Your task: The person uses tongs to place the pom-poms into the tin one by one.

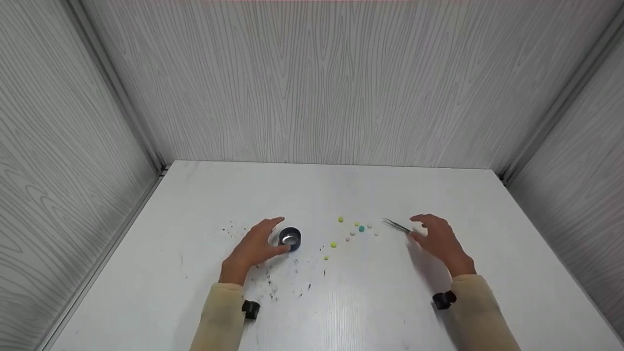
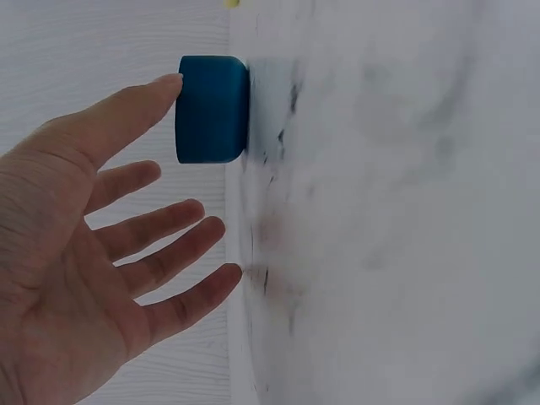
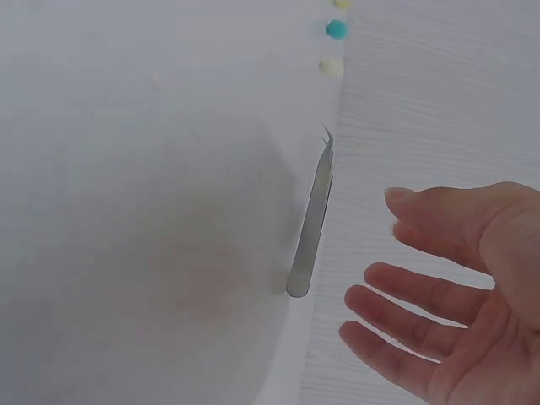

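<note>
A small blue cup [image 1: 290, 238] with a shiny metal inside stands upright on the white table. My left hand [image 1: 258, 245] is spread around its left side, thumb tip right at the rim, fingers loosely bent and apart; the left wrist view shows the cup's blue wall [image 2: 211, 110] beyond the thumb. A pair of bent-tip metal tweezers [image 1: 397, 225] lies on the table to the right, tips pointing left. Over the tweezers' rear end hovers my right hand [image 1: 436, 239], fingers parted with nothing between them; in the right wrist view a gap separates it from the tweezers [image 3: 312, 224].
Between the hands lie several small beads or balls: yellow ones [image 1: 333, 244], a teal one [image 1: 361, 228] and pale ones [image 1: 369, 226]. Dark specks and smudges [image 1: 270, 282] mark the tabletop near the left hand. Grey wood-grain panels [image 1: 312, 87] wall the table at back and sides.
</note>
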Tool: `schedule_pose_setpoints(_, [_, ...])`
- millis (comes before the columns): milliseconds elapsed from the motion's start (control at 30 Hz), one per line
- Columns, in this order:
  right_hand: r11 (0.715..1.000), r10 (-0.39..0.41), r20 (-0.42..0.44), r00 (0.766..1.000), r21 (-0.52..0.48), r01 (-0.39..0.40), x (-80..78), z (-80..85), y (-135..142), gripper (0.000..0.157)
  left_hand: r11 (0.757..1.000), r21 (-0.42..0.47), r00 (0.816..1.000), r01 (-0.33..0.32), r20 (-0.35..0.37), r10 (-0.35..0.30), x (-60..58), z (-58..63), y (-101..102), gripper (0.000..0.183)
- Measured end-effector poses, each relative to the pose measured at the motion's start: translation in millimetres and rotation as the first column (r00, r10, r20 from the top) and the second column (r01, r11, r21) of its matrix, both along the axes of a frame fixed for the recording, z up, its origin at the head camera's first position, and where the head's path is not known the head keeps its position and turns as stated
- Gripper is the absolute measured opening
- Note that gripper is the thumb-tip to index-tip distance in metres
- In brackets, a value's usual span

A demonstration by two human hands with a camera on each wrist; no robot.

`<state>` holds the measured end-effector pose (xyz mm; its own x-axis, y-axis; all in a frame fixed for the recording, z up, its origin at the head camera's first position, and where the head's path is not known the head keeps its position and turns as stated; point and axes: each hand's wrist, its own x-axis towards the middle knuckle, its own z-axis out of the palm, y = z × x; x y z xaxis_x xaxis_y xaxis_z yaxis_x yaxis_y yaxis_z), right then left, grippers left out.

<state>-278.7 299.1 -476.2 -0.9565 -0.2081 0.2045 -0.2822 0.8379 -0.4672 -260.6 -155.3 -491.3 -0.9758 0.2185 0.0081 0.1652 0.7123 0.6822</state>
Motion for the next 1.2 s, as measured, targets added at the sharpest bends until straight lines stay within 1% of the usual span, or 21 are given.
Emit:
schedule_pose_setpoints(167, [1.000, -0.009, 0.003, 1.000, -0.025, 0.009, -6.6, -1.0, -4, 0.038, 1.000, 0.028, 1.000, -0.002, 0.019, 0.001, -0.7, 0.4, 3, 0.078])
schedule_pose_setpoints(333, [0.999, -0.010, 0.025, 1.000, -0.030, 0.010, -11.7, -0.5, -8, 0.038, 0.999, 0.042, 1.000, 0.015, 0.019, -0.016, -2.9, 0.6, 5, 0.074])
schedule_pose_setpoints(400, [0.999, -0.011, 0.040, 0.999, -0.036, 0.012, -13.8, 0.0, -9, 0.038, 0.998, 0.055, 1.000, 0.012, 0.023, -0.013, -4.4, 0.4, 5, 0.073])
schedule_pose_setpoints(500, [0.999, -0.004, 0.060, 0.998, -0.041, 0.006, -17.0, 0.5, -9, 0.037, 0.995, 0.095, 0.999, 0.001, 0.050, -0.006, -5.9, 0.6, 5, 0.073])
schedule_pose_setpoints(633, [0.999, -0.019, 0.085, 0.996, -0.038, 0.022, -19.9, 0.4, -9, 0.037, 0.991, 0.131, 0.997, -0.005, 0.075, -0.005, -6.5, 0.5, 5, 0.072])
schedule_pose_setpoints(867, [0.997, -0.061, 0.126, 0.990, -0.044, 0.067, -21.7, 3.0, -12, 0.037, 0.994, 0.108, 0.996, -0.010, 0.086, 0.001, -8.7, -1.4, 5, 0.065])
schedule_pose_setpoints(1033, [0.997, -0.061, 0.150, 0.987, -0.043, 0.068, -24.0, 4.0, -11, 0.037, 0.994, 0.112, 0.996, -0.014, 0.084, 0.005, -9.3, -2.2, 5, 0.058])
schedule_pose_setpoints(1200, [0.996, -0.063, 0.166, 0.984, -0.044, 0.071, -26.1, 3.4, -10, 0.035, 0.992, 0.125, 0.997, -0.002, 0.077, -0.008, -11.1, -2.5, 8, 0.060])
